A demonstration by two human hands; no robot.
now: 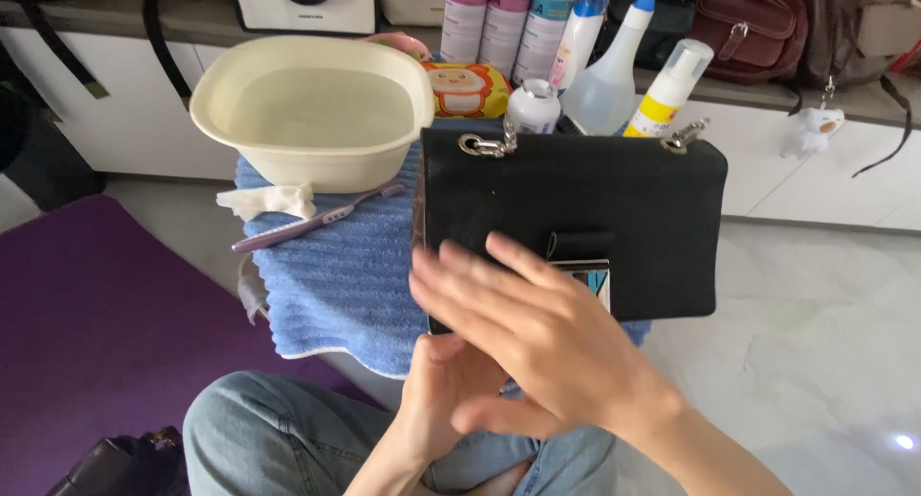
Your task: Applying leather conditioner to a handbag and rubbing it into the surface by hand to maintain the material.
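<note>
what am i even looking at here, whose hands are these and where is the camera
There is only one picture, taken by a camera worn on a person's head, looking down at their own hands and knees in jeans. The left hand props up a black handbag from below, while the right hand lies flat across its front, blurred. The bag stands over a blue towel. On the towel sit a cream basin of water, a purple toothbrush and a small white cloth. Behind the bag are bottles, including a spray bottle.

A cream basin [312, 107], purple toothbrush [312, 220] and blue towel [345, 275] sit nearby.
</note>
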